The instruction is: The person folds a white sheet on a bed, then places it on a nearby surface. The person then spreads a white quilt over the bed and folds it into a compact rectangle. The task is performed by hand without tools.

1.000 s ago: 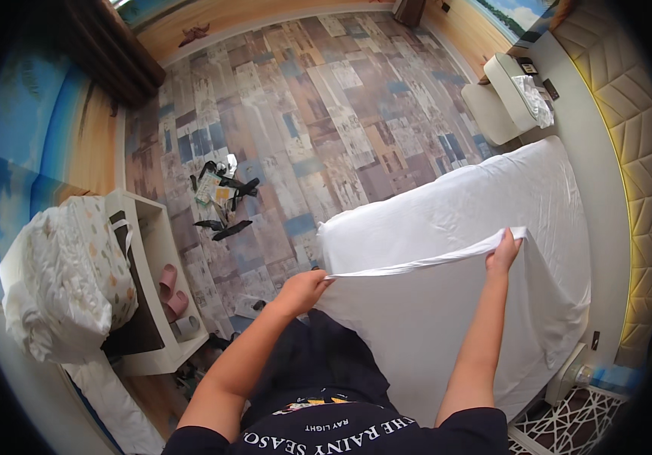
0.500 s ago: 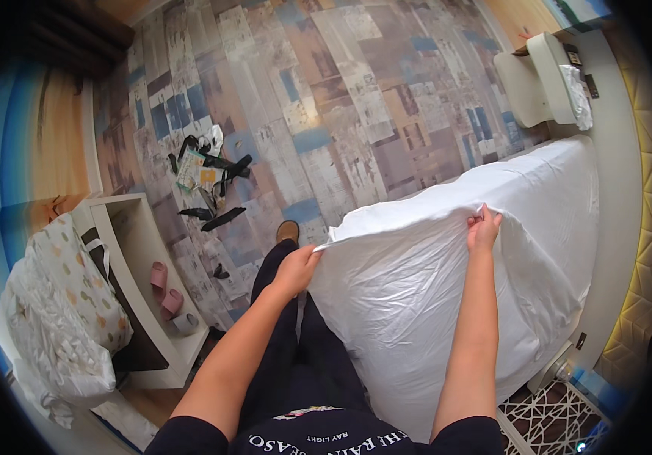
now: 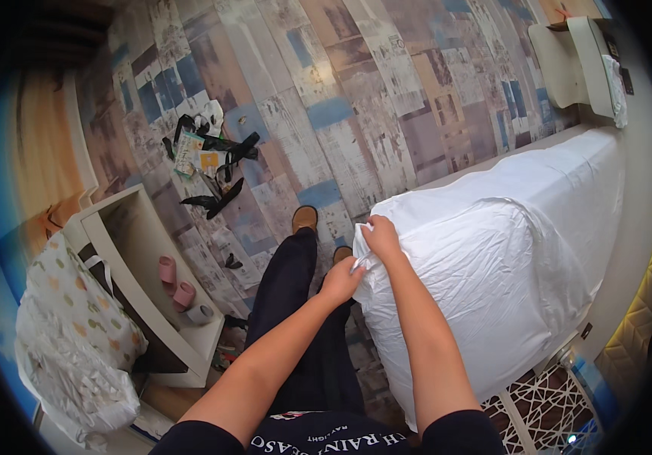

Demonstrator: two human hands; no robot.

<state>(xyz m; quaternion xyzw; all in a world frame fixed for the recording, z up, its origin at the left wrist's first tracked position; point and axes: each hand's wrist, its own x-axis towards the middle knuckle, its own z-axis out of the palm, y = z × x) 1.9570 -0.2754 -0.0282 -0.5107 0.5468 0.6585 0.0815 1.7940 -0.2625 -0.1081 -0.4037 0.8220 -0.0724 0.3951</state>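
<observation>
A white sheet (image 3: 455,296) is spread over a long bed-like surface on the right, wrinkled across its near part. Both of my hands are at its left corner. My left hand (image 3: 343,279) pinches the hanging edge of the cloth between thumb and fingers. Just above it and slightly to the right, my right hand (image 3: 381,236) grips a bunched bit of the same sheet near the corner. A loose fold of the sheet lies on top, to the right of my right hand.
Left stands an open white cabinet (image 3: 125,212) with pink slippers (image 3: 182,296) inside and a patterned white bag (image 3: 83,303) against it. Black strips and wrappers (image 3: 208,159) litter the wood-patterned floor. A white chair (image 3: 561,68) is at far right, a lattice panel (image 3: 538,409) near right.
My right hand has moved left from the middle of the sheet's edge to the corner, close to my left hand. The lifted edge has come down onto the top, and my view has shifted.
</observation>
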